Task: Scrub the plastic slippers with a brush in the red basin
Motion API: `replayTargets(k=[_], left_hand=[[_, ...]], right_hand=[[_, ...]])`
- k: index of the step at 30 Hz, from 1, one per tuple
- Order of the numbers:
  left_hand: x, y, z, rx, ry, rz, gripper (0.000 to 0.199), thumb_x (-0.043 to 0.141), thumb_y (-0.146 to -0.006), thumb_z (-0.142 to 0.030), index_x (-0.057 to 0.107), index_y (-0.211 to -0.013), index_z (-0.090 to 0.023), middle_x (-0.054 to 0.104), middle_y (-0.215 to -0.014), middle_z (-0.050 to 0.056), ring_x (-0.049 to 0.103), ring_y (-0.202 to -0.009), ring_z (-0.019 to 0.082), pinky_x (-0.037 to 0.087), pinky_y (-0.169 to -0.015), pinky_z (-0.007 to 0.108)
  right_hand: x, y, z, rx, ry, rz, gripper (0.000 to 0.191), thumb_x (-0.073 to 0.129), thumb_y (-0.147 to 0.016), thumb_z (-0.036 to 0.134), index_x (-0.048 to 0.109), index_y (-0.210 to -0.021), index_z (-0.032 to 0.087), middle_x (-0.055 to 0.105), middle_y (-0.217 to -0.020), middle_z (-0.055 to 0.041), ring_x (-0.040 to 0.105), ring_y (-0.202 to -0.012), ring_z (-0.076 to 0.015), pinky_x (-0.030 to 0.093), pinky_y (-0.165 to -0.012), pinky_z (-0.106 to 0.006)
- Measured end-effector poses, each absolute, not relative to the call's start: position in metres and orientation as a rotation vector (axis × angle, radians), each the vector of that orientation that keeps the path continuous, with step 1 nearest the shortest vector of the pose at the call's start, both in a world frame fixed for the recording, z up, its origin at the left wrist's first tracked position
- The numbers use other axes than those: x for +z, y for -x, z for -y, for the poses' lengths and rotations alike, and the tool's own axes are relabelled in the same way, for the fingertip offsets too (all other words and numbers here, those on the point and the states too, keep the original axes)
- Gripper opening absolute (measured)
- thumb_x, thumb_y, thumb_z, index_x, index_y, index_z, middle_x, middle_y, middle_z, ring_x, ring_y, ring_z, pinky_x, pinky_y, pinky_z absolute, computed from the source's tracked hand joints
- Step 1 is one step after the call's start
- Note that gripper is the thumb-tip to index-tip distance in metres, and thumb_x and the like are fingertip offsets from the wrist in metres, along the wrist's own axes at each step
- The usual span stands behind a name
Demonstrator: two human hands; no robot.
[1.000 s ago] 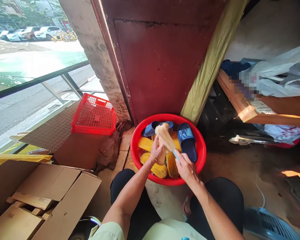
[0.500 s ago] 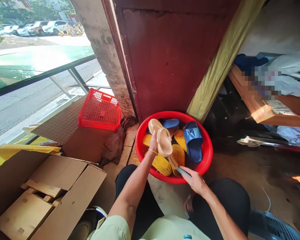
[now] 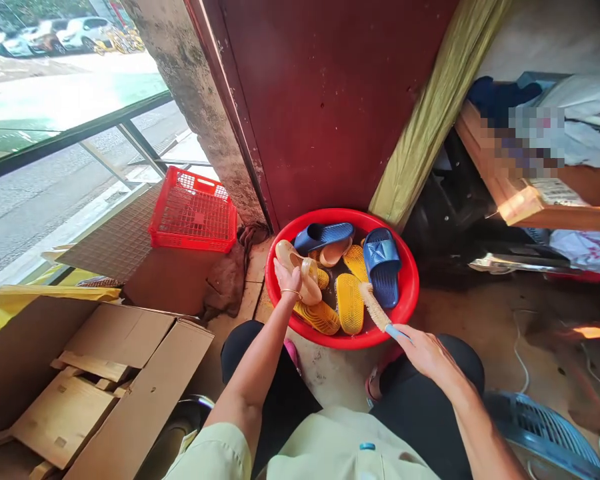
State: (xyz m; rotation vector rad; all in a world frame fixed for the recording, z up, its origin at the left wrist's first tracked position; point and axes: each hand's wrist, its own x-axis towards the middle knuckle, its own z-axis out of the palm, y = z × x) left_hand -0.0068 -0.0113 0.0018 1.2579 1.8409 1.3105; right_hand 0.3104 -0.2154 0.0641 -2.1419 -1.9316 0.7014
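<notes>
My left hand (image 3: pixel 287 277) is closed round the side of a beige shoe (image 3: pixel 310 288) with a strap, held over the left part of a red basin (image 3: pixel 414 293). In my right hand (image 3: pixel 423 348) is the blue handle of a scrub brush (image 3: pixel 375 308), its pale bristles over the basin's right side, close to a yellow slipper (image 3: pixel 350 303). Blue slippers (image 3: pixel 384 270) lie at the right and back of the basin, among several yellow ones. Another beige shoe (image 3: pixel 334 252) sits partly under the back blue slipper. Dark water shows between them.
A red plastic crate (image 3: pixel 195 217) stands on cardboard at the left. Nearer me is an open cardboard box (image 3: pixel 145 393) with wooden pieces inside. A maroon door (image 3: pixel 330 113) rises behind the basin. A blue fan (image 3: pixel 545 427) stands at the lower right.
My left hand has moved left and tilted the beige shoe sideways. My right hand has drawn the brush away from the shoe, to the right. The view has shifted slightly.
</notes>
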Motion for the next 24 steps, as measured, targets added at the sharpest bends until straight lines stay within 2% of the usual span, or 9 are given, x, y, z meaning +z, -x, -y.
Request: replayTargets(k=[2, 3, 5, 7, 11, 15, 18, 21, 24], left_hand=[[0.010, -0.005, 0.020, 1.377, -1.490, -1.867, 0.071, 0.059, -0.084, -0.025, 0.033, -0.148, -0.009, 0.033, -0.156, 0.023, 0.023, -0.149, 0.035, 0.019, -0.121, 0.052], [0.011, -0.013, 0.026, 1.375, -1.647, -1.776, 0.065, 0.056, -0.087, -0.027, 0.036, -0.147, -0.012, 0.035, -0.156, 0.021, 0.025, -0.149, 0.033, 0.020, -0.121, 0.050], [0.008, -0.032, 0.038, 1.219, -1.938, -1.439, 0.051, 0.049, -0.093, -0.033, 0.045, -0.142, -0.019, 0.049, -0.146, 0.016, 0.043, -0.139, 0.028, 0.031, -0.117, 0.044], [-0.004, -0.050, 0.050, 0.916, -2.040, -1.238, 0.045, 0.044, -0.096, -0.039, 0.049, -0.137, -0.020, 0.061, -0.129, 0.015, 0.059, -0.119, 0.025, 0.043, -0.107, 0.040], [-0.027, -0.073, 0.062, 0.375, -2.042, -1.427, 0.069, 0.055, -0.088, -0.059, 0.047, -0.136, -0.009, 0.057, -0.126, 0.024, 0.061, -0.114, 0.035, 0.046, -0.099, 0.045], [-0.032, -0.083, 0.058, 0.122, -1.977, -1.511, 0.085, 0.057, -0.080, -0.072, 0.046, -0.137, -0.010, 0.049, -0.137, 0.028, 0.060, -0.117, 0.042, 0.043, -0.100, 0.049], [-0.034, -0.092, 0.053, 0.151, -1.799, -1.515, 0.086, 0.052, -0.082, -0.073, 0.045, -0.141, -0.011, 0.044, -0.145, 0.031, 0.054, -0.127, 0.044, 0.039, -0.105, 0.051], [-0.039, -0.097, 0.048, 0.286, -1.550, -1.458, 0.095, 0.053, -0.080, -0.075, 0.036, -0.150, -0.013, 0.039, -0.151, 0.029, 0.041, -0.140, 0.042, 0.031, -0.113, 0.050], [-0.044, -0.094, 0.046, 0.470, -1.381, -1.355, 0.103, 0.062, -0.076, -0.072, 0.030, -0.155, -0.016, 0.040, -0.155, 0.021, 0.038, -0.144, 0.036, 0.028, -0.118, 0.044]], right_hand=[[0.064, -0.301, 0.211, 0.781, 2.096, 1.918, 0.037, 0.042, -0.097, 0.046, 0.073, -0.114, 0.035, 0.079, -0.099, -0.0033, 0.073, -0.094, -0.0250, 0.052, -0.073, -0.029], [0.063, -0.294, 0.207, 0.842, 2.064, 1.903, 0.037, 0.042, -0.097, 0.046, 0.074, -0.112, 0.034, 0.079, -0.095, -0.0030, 0.073, -0.090, -0.0236, 0.051, -0.071, -0.028], [0.062, -0.282, 0.200, 0.978, 2.031, 1.821, 0.041, 0.039, -0.097, 0.047, 0.073, -0.113, 0.030, 0.077, -0.083, -0.0023, 0.072, -0.075, -0.0194, 0.049, -0.064, -0.025], [0.059, -0.276, 0.195, 1.096, 2.039, 1.663, 0.047, 0.036, -0.098, 0.048, 0.070, -0.121, 0.025, 0.074, -0.075, -0.0012, 0.065, -0.056, -0.0145, 0.045, -0.053, -0.023], [0.053, -0.287, 0.199, 1.262, 2.032, 1.439, 0.053, 0.037, -0.096, 0.049, 0.062, -0.132, 0.021, 0.071, -0.074, -0.0001, 0.051, -0.037, -0.0084, 0.038, -0.041, -0.021], [0.047, -0.298, 0.202, 1.308, 2.079, 1.461, 0.052, 0.041, -0.095, 0.049, 0.065, -0.131, 0.021, 0.069, -0.070, 0.0007, 0.048, -0.034, -0.0071, 0.038, -0.039, -0.020], [0.043, -0.290, 0.201, 1.275, 2.001, 1.535, 0.053, 0.037, -0.097, 0.049, 0.064, -0.132, 0.020, 0.070, -0.069, 0.0007, 0.054, -0.039, -0.0093, 0.042, -0.044, -0.021], [0.039, -0.275, 0.207, 1.076, 1.964, 1.643, 0.050, 0.038, -0.098, 0.046, 0.065, -0.132, 0.020, 0.073, -0.072, -0.0015, 0.069, -0.062, -0.0153, 0.053, -0.061, -0.023], [0.032, -0.262, 0.223, 0.881, 1.849, 1.770, 0.046, 0.040, -0.097, 0.038, 0.064, -0.134, 0.022, 0.077, -0.105, -0.0063, 0.072, -0.099, -0.0200, 0.054, -0.087, -0.027]])
